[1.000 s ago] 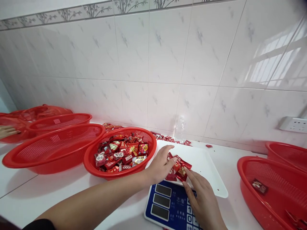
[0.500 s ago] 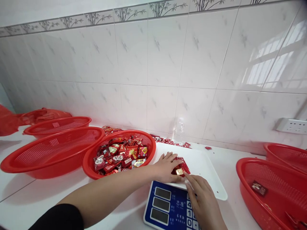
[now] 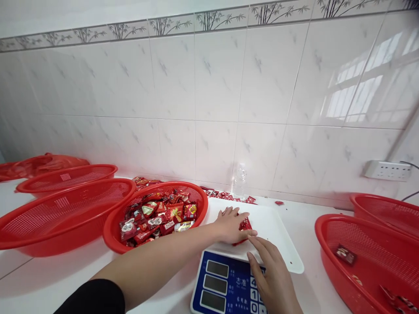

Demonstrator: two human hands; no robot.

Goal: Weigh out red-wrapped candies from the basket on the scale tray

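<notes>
My left hand (image 3: 231,224) lies over a small pile of red wrapped candies (image 3: 244,225) on the white tray (image 3: 278,235) of a blue-faced scale (image 3: 225,285), fingers curled round the pile. My right hand (image 3: 273,279) rests beside it at the tray's front edge, fingers stretched out and touching the tray near the candies. Left of the scale stands a round red basket (image 3: 113,226) full of mixed red wrapped candies (image 3: 157,213).
Two empty oval red baskets (image 3: 62,209) stand at the left, with a red plastic bag (image 3: 42,162) behind. Two more red baskets (image 3: 366,261) stand at the right, the nearer one holding a few candies. Loose candies (image 3: 225,195) and a clear bottle (image 3: 240,179) lie along the tiled wall; a socket (image 3: 388,170) is at right.
My left hand has closed over the candy pile on the tray, gathering it smaller. My right hand stays beside it. Another person's hand at far left is gone from view.
</notes>
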